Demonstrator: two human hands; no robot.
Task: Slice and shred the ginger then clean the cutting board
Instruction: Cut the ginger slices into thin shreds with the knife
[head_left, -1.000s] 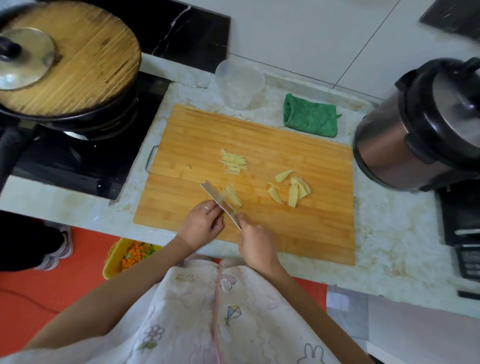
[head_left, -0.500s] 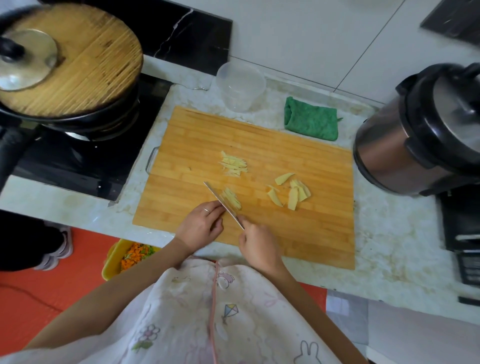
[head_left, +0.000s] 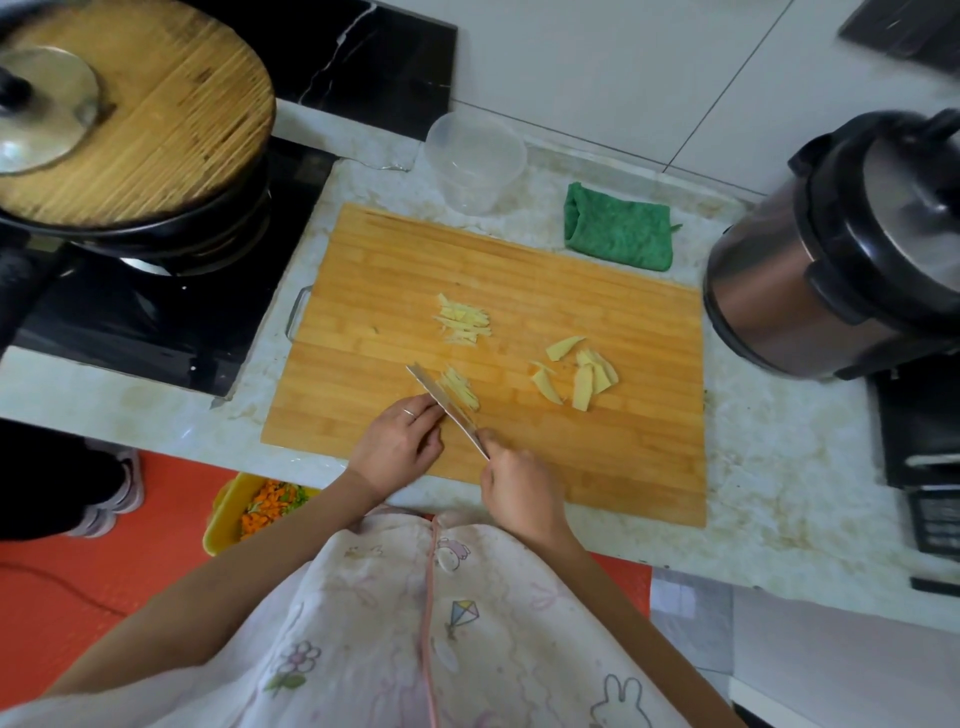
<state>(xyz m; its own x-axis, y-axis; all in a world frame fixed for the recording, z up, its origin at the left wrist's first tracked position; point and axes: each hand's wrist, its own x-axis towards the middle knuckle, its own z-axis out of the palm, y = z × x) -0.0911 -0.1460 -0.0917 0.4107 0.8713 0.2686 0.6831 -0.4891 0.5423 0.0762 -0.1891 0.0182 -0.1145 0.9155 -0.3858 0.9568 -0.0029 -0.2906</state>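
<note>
Right hand (head_left: 522, 491) clamped round the knife (head_left: 447, 408) handle; blade slants up-left over the near part of the board (head_left: 571, 467). Left hand (head_left: 397, 447) just left of the blade, fingers relaxed, tips against its flat side; no grip seen.

Ginger: small bunch of shreds (head_left: 462, 387) touching the blade's right side. Second pile (head_left: 464, 325) farther back, mid-board. Uncut slices (head_left: 582, 374) in a loose cluster to the right, apart from both.

Board lies on the counter (head_left: 779, 457). Behind it, a clear tub (head_left: 475, 158) and a folded green cloth (head_left: 618, 234). Cooker (head_left: 831, 260) at right, covered wok (head_left: 156, 130) at left.
</note>
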